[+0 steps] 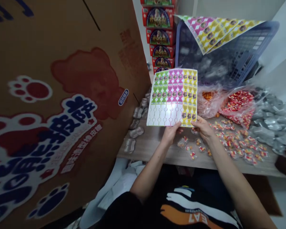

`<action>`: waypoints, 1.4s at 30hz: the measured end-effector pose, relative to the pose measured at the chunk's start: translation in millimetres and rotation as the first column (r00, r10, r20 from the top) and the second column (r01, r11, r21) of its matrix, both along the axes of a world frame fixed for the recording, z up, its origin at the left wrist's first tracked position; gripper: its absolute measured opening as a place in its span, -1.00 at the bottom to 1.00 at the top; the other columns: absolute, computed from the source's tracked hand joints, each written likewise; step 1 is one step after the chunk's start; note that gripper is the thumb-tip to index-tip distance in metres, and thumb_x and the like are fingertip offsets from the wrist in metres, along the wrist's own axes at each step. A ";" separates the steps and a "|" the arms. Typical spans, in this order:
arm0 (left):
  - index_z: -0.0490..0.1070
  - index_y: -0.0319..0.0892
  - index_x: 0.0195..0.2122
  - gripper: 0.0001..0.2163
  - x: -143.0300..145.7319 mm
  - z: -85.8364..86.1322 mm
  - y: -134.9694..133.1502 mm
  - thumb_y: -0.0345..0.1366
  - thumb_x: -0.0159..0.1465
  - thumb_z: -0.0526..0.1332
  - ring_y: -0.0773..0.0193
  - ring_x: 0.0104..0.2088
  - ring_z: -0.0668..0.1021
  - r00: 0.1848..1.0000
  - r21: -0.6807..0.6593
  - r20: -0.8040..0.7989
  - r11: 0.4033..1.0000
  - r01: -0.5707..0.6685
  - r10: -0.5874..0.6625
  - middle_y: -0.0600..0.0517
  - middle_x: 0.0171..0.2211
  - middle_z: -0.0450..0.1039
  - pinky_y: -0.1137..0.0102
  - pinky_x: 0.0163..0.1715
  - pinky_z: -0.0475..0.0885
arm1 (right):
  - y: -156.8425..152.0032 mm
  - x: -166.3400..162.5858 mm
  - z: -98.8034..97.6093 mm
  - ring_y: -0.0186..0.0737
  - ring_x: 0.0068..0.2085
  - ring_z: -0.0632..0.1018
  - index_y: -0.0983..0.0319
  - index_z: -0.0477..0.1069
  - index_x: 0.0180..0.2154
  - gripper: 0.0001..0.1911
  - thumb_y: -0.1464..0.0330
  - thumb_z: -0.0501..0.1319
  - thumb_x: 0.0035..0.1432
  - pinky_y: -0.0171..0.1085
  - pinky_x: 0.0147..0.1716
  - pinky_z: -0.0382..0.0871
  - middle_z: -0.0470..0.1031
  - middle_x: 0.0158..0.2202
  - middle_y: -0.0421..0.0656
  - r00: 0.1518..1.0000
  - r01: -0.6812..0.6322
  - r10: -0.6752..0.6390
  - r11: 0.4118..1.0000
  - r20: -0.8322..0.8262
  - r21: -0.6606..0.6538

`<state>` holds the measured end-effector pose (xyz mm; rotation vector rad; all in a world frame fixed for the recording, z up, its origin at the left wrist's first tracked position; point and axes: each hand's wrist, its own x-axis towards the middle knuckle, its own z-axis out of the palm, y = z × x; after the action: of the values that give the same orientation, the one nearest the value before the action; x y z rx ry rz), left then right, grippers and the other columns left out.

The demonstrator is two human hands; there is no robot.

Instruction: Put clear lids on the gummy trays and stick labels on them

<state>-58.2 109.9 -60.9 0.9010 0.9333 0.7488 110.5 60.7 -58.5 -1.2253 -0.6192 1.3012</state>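
Note:
A sticker sheet [168,109] is held up over the table by its lower edge. Green, pink and yellow labels cover its upper rows; at the lower left, bare white backing shows where labels are gone. My left hand [171,133] pinches the bottom edge near the yellow columns, thumb in front. At the lower right corner, my right hand [203,126] grips the same sheet. Beneath and beside the hands lie small clear plastic cases filled with red and yellow pieces [240,143]. Clear empty-looking cases [136,132] line the table's left side.
A big printed cardboard box [109,136] stands close on the left. Behind are stacked red boxes [160,36] and a blue basket [243,65] with more sticker sheets [211,33] over its rim. Bags of red pieces [239,101] and orange pieces [208,95] sit right, near a pile of clear cases [271,117].

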 end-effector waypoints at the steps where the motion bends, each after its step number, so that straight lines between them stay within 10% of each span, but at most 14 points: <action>1: 0.48 -0.28 -0.32 -0.87 -4.3 -2.4 -0.8 -0.31 0.30 0.23 0.34 -0.55 0.48 1.000 -0.005 -0.018 1.000 0.009 -0.009 -0.04 -0.48 0.57 0.42 -0.53 0.35 | 0.6 -3.1 -3.6 -0.44 -0.57 0.42 0.21 0.46 -0.22 -0.45 0.25 0.57 -0.30 -0.43 -0.64 0.28 0.60 -0.37 -0.23 1.000 0.008 -0.008 1.000 0.004 -0.010; 6: 0.50 -0.25 -0.42 -0.78 -32.7 -6.5 -11.2 -0.19 0.24 0.29 0.27 -0.50 0.53 0.993 0.094 -0.120 0.996 0.003 0.008 -0.03 -0.51 0.55 0.38 -0.45 0.45 | -4.0 -30.4 -11.7 -0.44 -0.59 0.40 0.15 0.42 -0.11 -0.39 0.23 0.55 -0.23 -0.43 -0.63 0.28 0.56 -0.42 -0.30 1.000 -0.001 0.000 1.000 -0.014 -0.008; 13: 0.60 -0.06 -0.20 -0.80 -77.6 -20.5 -29.0 -0.20 0.15 0.35 -0.04 0.06 0.54 0.949 0.422 -0.272 0.906 -0.028 0.156 -0.08 -0.16 0.60 0.12 0.00 0.52 | 4.5 -71.1 -27.4 -0.38 -0.52 0.45 0.08 0.41 -0.01 -0.36 0.16 0.49 -0.17 -0.39 -0.58 0.33 0.56 -0.34 -0.28 0.999 -0.011 0.013 0.999 -0.035 0.052; 19: 0.49 -0.16 -0.41 -0.76 -70.3 -44.0 -10.5 -0.09 0.23 0.24 0.13 -0.33 0.59 0.894 0.285 -0.351 0.941 -0.181 0.278 -0.04 -0.47 0.51 0.27 -0.26 0.52 | 29.5 -78.0 -50.2 -0.28 -0.48 0.50 0.20 0.40 0.00 -0.36 0.19 0.40 -0.17 -0.35 -0.60 0.36 0.47 -0.39 -0.25 0.963 0.076 -0.064 0.997 0.262 -0.035; 23: 0.47 -0.24 -0.40 -0.77 -56.2 -46.3 -3.6 -0.14 0.17 0.29 0.32 -0.53 0.49 0.942 0.120 -0.211 0.964 -0.239 0.260 0.02 -0.53 0.47 0.45 -0.48 0.39 | 10.2 -71.6 -43.6 -0.14 -0.21 0.53 0.21 0.48 -0.05 -0.62 0.29 0.26 0.06 -0.16 -0.28 0.51 0.47 -0.15 -0.09 0.664 0.152 -0.205 0.979 0.719 0.138; 30: 0.52 -0.24 -0.41 -0.75 -57.1 -29.2 -16.2 -0.13 0.21 0.26 0.24 -0.41 0.55 0.978 0.224 -0.139 0.967 -0.121 0.155 -0.01 -0.47 0.54 0.38 -0.30 0.46 | -27.3 -90.3 7.6 -0.04 0.00 0.49 0.13 0.52 -0.06 -0.75 0.36 0.08 0.37 -0.02 0.02 0.41 0.50 -0.06 -0.04 0.278 -0.253 -0.265 0.907 0.924 0.336; 42: 0.54 -0.20 -0.40 -0.71 -81.0 -9.6 -18.6 -0.16 0.30 0.13 0.10 -0.22 0.59 0.922 0.387 -0.387 0.911 0.144 0.018 -0.04 -0.36 0.59 0.29 -0.08 0.44 | -18.3 -98.8 16.6 -0.03 -0.12 0.49 0.19 0.51 -0.15 -0.77 0.34 0.07 0.40 -0.11 -0.12 0.37 0.54 -0.20 -0.03 0.096 -0.373 -0.238 0.892 0.967 0.257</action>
<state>-139.2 91.3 -70.6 1.4832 1.1019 0.7369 11.7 42.5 -41.9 -1.5668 -1.9158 0.0221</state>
